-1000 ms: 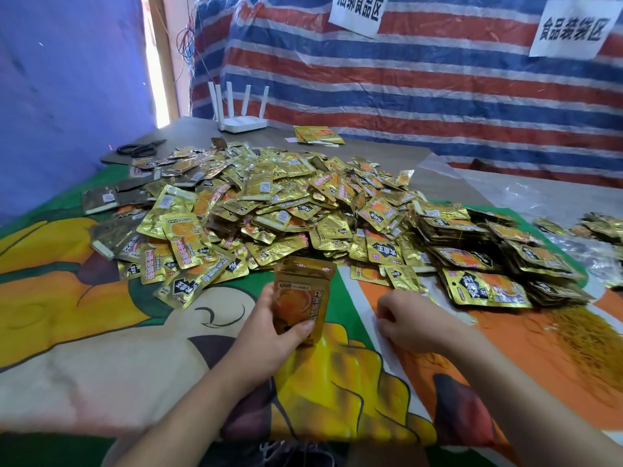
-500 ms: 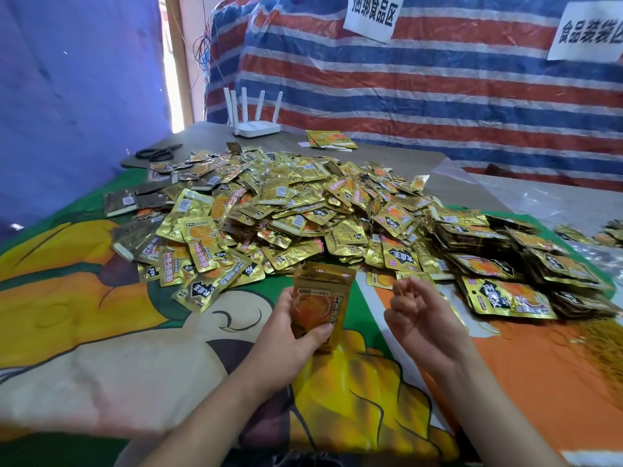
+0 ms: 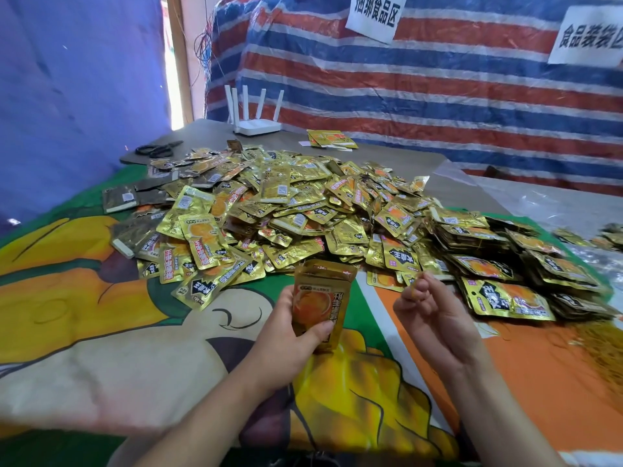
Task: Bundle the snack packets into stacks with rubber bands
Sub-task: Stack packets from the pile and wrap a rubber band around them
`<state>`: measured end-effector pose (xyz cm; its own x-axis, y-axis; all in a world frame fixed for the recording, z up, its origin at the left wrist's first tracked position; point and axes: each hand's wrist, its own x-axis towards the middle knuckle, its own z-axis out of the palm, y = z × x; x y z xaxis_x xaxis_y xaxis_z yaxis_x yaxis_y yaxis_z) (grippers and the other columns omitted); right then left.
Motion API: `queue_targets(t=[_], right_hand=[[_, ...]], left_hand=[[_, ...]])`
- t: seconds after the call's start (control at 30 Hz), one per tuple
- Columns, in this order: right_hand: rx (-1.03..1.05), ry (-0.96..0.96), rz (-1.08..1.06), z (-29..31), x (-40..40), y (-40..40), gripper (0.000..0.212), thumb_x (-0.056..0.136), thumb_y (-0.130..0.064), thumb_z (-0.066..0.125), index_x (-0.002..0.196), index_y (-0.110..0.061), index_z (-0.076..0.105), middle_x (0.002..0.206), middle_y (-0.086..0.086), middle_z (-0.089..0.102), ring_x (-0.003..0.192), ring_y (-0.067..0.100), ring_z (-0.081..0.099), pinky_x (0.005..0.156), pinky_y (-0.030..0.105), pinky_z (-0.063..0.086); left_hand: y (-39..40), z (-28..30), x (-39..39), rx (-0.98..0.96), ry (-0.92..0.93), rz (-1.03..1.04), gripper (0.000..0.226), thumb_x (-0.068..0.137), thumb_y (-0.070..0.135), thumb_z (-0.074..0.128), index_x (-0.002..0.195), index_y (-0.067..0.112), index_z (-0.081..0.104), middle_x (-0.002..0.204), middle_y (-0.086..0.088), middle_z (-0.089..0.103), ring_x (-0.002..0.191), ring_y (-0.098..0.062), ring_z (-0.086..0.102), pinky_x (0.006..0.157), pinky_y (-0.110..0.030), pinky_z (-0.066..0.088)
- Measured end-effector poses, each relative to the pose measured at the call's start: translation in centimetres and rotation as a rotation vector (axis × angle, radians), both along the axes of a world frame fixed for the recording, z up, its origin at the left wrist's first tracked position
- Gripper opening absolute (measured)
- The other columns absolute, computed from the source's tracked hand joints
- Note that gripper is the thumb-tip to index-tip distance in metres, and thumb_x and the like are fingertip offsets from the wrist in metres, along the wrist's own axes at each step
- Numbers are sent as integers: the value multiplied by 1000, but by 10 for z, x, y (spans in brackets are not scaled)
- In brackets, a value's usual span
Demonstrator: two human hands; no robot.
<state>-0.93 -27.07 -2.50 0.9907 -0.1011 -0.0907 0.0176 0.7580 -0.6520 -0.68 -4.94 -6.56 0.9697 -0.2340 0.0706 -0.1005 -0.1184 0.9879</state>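
Note:
My left hand [image 3: 286, 335] grips an upright stack of gold snack packets [image 3: 320, 298] above the printed cloth. Just right of it, my right hand [image 3: 428, 308] is raised with its fingers curled, pinching a thin yellow rubber band [image 3: 416, 286] at the fingertips. A big heap of loose gold packets [image 3: 286, 210] covers the table's middle behind both hands. Bundled packet stacks [image 3: 512, 264] lie to the right. A mass of yellow rubber bands [image 3: 600, 342] lies at the right edge.
A colourful printed cloth [image 3: 118, 332] covers the near table. Scissors [image 3: 156, 150], a white router [image 3: 256, 124] and a few packets [image 3: 332, 138] sit at the far end. Striped tarp with paper signs [image 3: 376, 15] hangs behind. Clear plastic sheet [image 3: 556, 203] lies far right.
My right hand has lifted off the cloth and turned, now holding a rubber band up beside the stack. My left hand keeps gripping the stack.

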Motion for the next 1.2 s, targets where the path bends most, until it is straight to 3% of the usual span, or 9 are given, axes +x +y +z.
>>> queue_targets(t=[0.17,0.33,0.47,0.67,0.77,0.87,0.97,1.1,1.2], right_hand=[[-168,90,-55,-16,9,-2,20,90,-12,57,109,-15,59,63,-1,60,59,8,62,58,12,42],[-151,92,-40,-17,8,2,18,89,-12,59,106,-14,58,69,3,65,46,8,52,40,17,42],[-132,108,24,-16,5,-2,25,85,0,54,107,-12,54,105,7,76,37,5,38,33,15,32],[-422,81,118,-14,-2,-9,14,83,-15,64,85,-14,51,124,9,70,33,5,37,30,13,26],[-784,1,170,6,-3,-4,25,80,-39,70,84,-15,62,123,-1,70,37,9,43,38,17,28],[-1336,-178,200,47,-2,12,21,79,-49,79,86,-32,70,111,-15,71,43,6,51,43,19,39],[-1948,-420,244,90,4,43,39,73,-70,67,96,-39,63,98,-17,65,75,-1,60,58,18,47],[-2543,-809,334,113,16,96,43,78,-66,61,105,-32,59,93,-10,61,82,17,58,60,31,47],[-2790,-810,551,113,27,117,35,77,-60,62,92,-28,58,80,-6,58,70,21,56,54,28,40]], left_hand=[[0,0,-1,-8,-3,-1,41,87,19,73,111,38,46,110,21,63,93,19,59,74,-1,44],[1,0,0,-18,2,1,41,87,20,74,113,38,47,110,20,64,96,16,60,77,-4,45],[1,-1,0,-24,0,6,41,87,20,74,112,37,47,110,20,64,97,15,60,78,-5,46],[0,-2,0,-40,-4,8,39,88,19,72,112,37,46,111,18,64,97,16,59,78,-4,46],[0,-3,1,-24,-17,6,42,89,19,72,114,37,44,112,18,63,98,17,58,79,-2,44],[-2,-3,0,0,-31,-2,47,87,23,73,115,43,42,116,17,62,103,11,58,87,-9,47],[-4,-4,-1,4,-59,-21,47,83,24,71,115,42,42,113,13,62,101,4,61,90,-24,52],[-5,-4,-3,23,-140,-3,41,87,17,70,113,32,43,103,23,60,96,9,60,79,-11,50],[-5,-5,-5,19,-145,11,41,88,12,69,110,35,43,101,25,62,94,10,63,75,-6,47]])
